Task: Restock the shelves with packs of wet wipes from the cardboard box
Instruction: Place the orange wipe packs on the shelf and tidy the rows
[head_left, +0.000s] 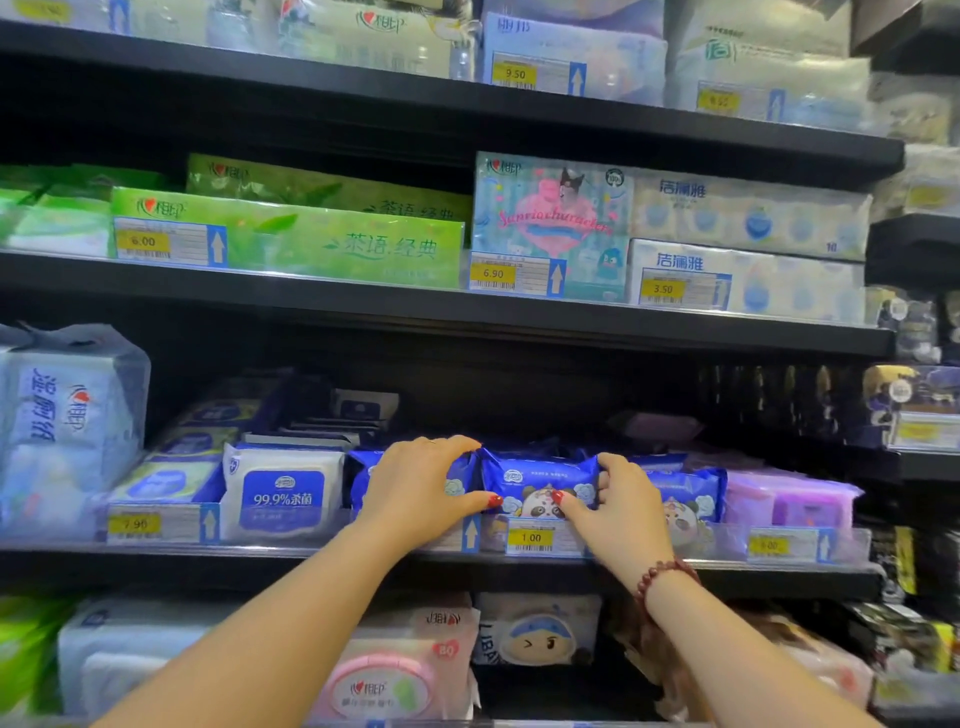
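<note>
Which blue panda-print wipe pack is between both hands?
The middle blue panda-print pack, above the yellow 1.00 price tag: left hand and right hand grip its two ends. One blue neighbour lies under the left palm, another past the right hand.

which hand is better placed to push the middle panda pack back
probably right: the right hand pinches the middle panda pack, thumb on its front; the left hand grips the neighbouring pack

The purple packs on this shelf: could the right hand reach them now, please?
Probably yes: the purple packs sit at the shelf front, just beyond the right hand, nothing covering them, once it releases the blue pack.
</note>
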